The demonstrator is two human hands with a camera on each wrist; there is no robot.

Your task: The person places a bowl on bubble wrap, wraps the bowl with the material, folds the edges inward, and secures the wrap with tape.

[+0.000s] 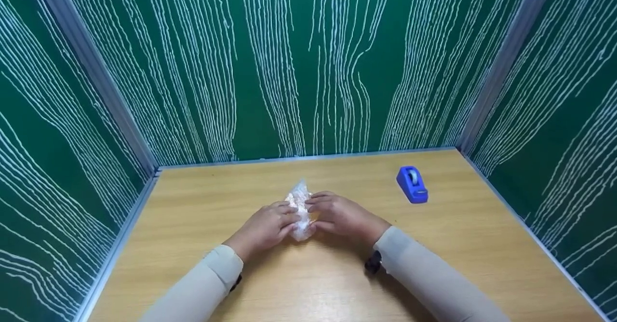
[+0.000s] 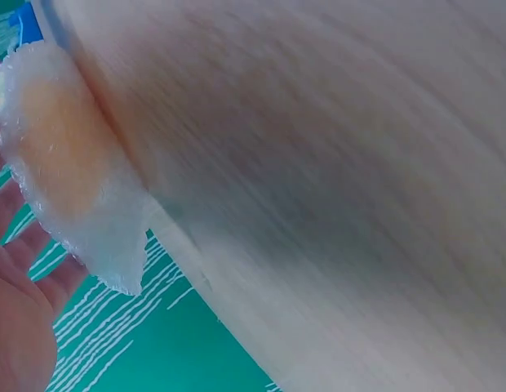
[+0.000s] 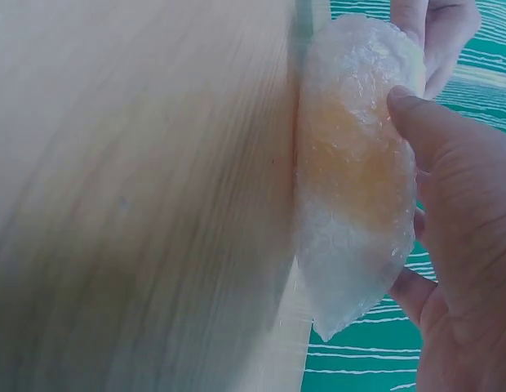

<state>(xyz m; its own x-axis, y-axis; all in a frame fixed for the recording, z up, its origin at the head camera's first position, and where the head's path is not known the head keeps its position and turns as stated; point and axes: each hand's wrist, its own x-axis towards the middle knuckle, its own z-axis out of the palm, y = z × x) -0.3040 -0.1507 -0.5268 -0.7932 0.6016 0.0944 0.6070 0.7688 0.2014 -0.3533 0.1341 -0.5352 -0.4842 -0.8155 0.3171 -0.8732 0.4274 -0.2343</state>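
A bundle of clear bubble wrap [image 1: 301, 208] lies on the table between the two hands, its far end narrowing to a point. Something orange shows blurred through the layers in the left wrist view, inside the wrapped bundle [image 2: 69, 147]; its kind is hidden. My left hand [image 1: 268, 224] holds the bundle's left side, fingers over the top. From the other side, my right hand [image 1: 343, 216] grips it, and in the right wrist view the thumb presses on the wrap [image 3: 351, 184] while the fingers reach along its far side.
A blue tape dispenser [image 1: 412, 185] with a roll in it stands at the back right of the wooden table [image 1: 202, 216]. Green panels [image 1: 260, 71] with white wavy lines rise along the back and both sides, with grey posts at the corners.
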